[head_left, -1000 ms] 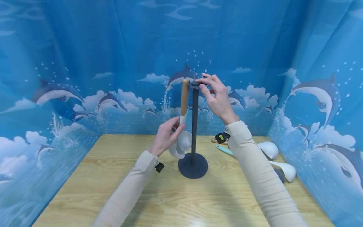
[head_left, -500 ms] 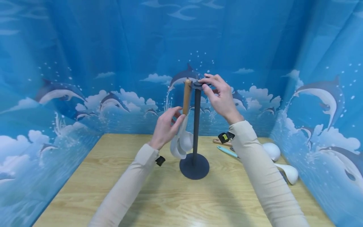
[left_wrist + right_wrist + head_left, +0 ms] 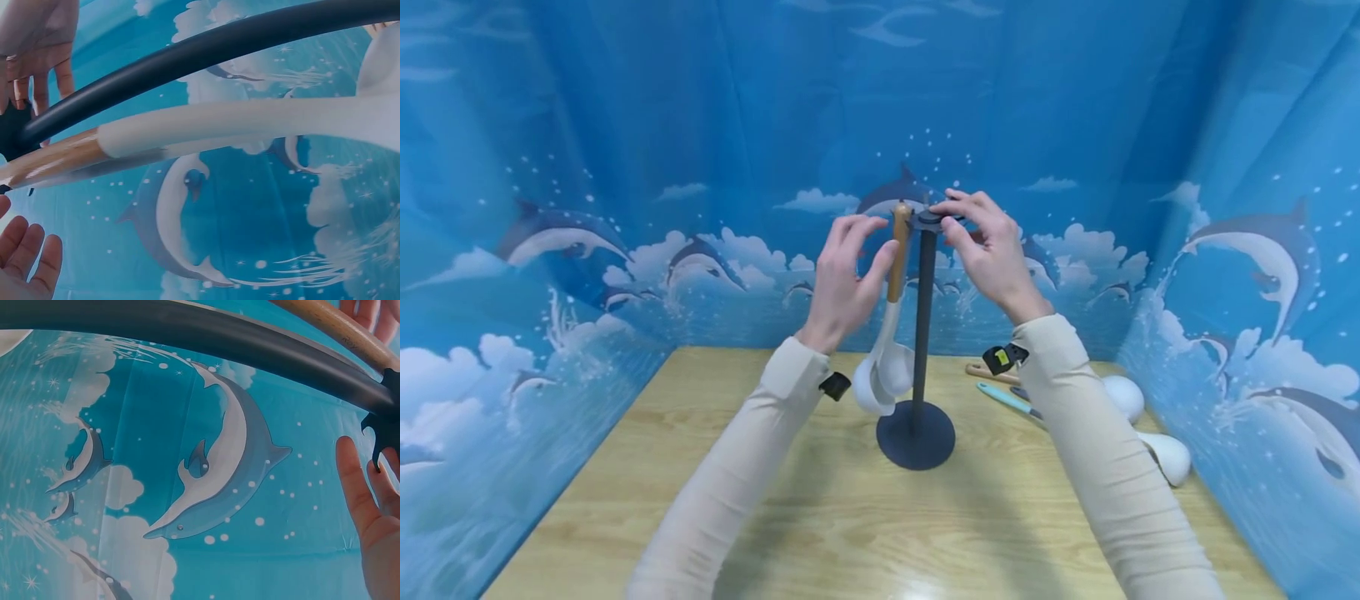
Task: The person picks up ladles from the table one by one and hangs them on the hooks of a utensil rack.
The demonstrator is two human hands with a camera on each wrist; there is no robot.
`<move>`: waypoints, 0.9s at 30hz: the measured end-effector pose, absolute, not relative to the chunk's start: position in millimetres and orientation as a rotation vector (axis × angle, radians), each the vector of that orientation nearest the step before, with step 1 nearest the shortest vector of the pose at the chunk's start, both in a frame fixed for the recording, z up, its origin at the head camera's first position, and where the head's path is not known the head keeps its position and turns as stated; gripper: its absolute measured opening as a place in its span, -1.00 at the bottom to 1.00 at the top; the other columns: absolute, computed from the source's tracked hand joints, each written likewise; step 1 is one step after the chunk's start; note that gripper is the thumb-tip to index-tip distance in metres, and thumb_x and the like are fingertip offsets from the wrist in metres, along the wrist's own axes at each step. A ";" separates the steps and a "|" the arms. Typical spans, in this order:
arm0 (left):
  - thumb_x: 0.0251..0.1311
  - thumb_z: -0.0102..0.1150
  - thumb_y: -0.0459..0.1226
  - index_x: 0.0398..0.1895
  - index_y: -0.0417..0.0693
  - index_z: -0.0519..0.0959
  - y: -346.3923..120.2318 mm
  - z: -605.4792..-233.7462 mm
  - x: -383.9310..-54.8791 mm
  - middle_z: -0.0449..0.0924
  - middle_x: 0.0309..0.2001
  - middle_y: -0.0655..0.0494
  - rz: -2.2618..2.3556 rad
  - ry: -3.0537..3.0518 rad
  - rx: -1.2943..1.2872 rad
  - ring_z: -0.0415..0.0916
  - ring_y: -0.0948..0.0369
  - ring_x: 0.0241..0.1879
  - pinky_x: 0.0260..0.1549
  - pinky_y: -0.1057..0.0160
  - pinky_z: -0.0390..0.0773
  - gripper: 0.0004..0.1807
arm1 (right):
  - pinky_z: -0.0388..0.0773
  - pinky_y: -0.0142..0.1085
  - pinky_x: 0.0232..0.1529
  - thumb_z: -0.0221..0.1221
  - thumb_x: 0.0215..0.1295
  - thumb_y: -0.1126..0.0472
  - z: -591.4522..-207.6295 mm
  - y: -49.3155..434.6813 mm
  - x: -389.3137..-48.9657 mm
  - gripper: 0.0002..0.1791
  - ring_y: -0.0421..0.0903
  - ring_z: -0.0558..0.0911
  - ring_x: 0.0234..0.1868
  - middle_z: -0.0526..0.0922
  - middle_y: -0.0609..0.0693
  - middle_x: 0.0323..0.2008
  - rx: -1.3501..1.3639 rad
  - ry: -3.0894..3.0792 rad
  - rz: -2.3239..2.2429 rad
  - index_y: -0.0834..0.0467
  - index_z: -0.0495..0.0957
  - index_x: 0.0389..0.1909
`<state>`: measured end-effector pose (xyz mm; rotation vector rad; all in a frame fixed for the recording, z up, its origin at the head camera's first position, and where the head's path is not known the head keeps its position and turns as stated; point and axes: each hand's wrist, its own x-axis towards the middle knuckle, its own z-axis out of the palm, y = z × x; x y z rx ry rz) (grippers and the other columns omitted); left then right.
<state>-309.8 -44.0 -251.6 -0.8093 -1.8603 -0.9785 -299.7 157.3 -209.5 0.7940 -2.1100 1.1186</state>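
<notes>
A ladle with a wooden handle [image 3: 897,279] and white lower end hangs on the left side of a dark utensil stand [image 3: 922,333]. Behind it hangs a second white-headed utensil [image 3: 897,368], mostly covered by the ladle. My left hand [image 3: 842,283] is beside the wooden handle, fingers and thumb spread loosely; the left wrist view shows its fingers [image 3: 28,253] apart from the handle. At the top of the stand, my right hand [image 3: 992,254] holds the hook plate [image 3: 928,218], index finger over it and thumb at its edge. The right wrist view partly hides this grip.
On the table's right side lie more utensils: a turquoise-handled one [image 3: 1003,397], one with a wooden handle [image 3: 988,372] and white ladle bowls [image 3: 1171,458], partly behind my right sleeve. A blue dolphin-print curtain [image 3: 820,100] surrounds the wooden table [image 3: 880,533].
My left hand has let go of the ladle's lower shaft and risen to the height of its wooden handle. The right hand stays at the top of the stand.
</notes>
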 end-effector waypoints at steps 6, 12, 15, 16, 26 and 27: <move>0.43 0.05 -0.12 0.22 -0.13 0.49 -36.7 -231.5 -308.1 0.44 0.14 -0.08 -0.997 -1.882 -0.810 0.44 0.10 0.07 -0.06 0.17 0.54 -0.59 | 0.62 -0.15 0.05 0.02 0.50 0.16 -214.0 166.5 -311.4 -0.66 -0.15 0.38 0.39 0.49 0.09 0.21 0.787 -2.112 1.085 0.18 0.58 0.15; 0.42 0.07 -0.10 0.25 -0.10 0.48 -33.3 -219.0 -305.0 0.44 0.19 -0.05 -1.037 -1.923 -0.814 0.43 0.08 0.16 0.03 0.15 0.54 -0.56 | 0.57 0.00 0.12 0.04 0.48 0.29 -205.7 155.9 -289.1 -0.72 0.03 0.37 0.41 0.47 0.20 0.25 0.811 -2.093 1.098 0.31 0.54 0.08; 0.41 0.07 -0.09 0.23 -0.10 0.50 -30.9 -216.9 -305.0 0.44 0.19 -0.04 -1.026 -1.952 -0.840 0.44 0.09 0.11 0.02 0.14 0.52 -0.57 | 0.54 0.03 0.15 0.02 0.48 0.29 -206.4 155.3 -284.6 -0.72 0.04 0.36 0.41 0.45 0.22 0.27 0.835 -2.070 1.119 0.33 0.50 0.09; 0.41 0.08 -0.09 0.22 -0.10 0.50 -30.0 -216.2 -304.9 0.44 0.20 -0.04 -1.021 -1.964 -0.848 0.44 0.10 0.11 0.03 0.15 0.51 -0.57 | 0.53 0.02 0.17 0.02 0.48 0.29 -208.3 156.6 -286.4 -0.71 0.03 0.36 0.41 0.44 0.21 0.29 0.842 -2.061 1.123 0.32 0.49 0.11; 0.36 0.13 -0.01 0.18 -0.03 0.56 -24.9 -206.7 -305.7 0.44 0.24 0.00 -0.958 -2.073 -0.903 0.42 0.15 0.11 0.12 0.13 0.46 -0.56 | 0.59 -0.19 0.09 -0.14 0.58 0.10 -227.3 182.6 -313.9 -0.59 0.01 0.70 -0.10 0.57 0.04 0.21 0.821 -1.980 1.106 0.06 0.44 0.32; 0.36 0.13 0.00 0.18 -0.02 0.56 -25.2 -206.1 -305.4 0.44 0.24 0.02 -0.955 -2.092 -0.899 0.42 0.15 0.12 0.12 0.12 0.46 -0.56 | 0.59 -0.23 0.10 -0.16 0.59 0.09 -228.2 185.1 -313.8 -0.58 0.02 0.71 -0.09 0.56 0.03 0.22 0.808 -1.990 1.104 0.05 0.44 0.32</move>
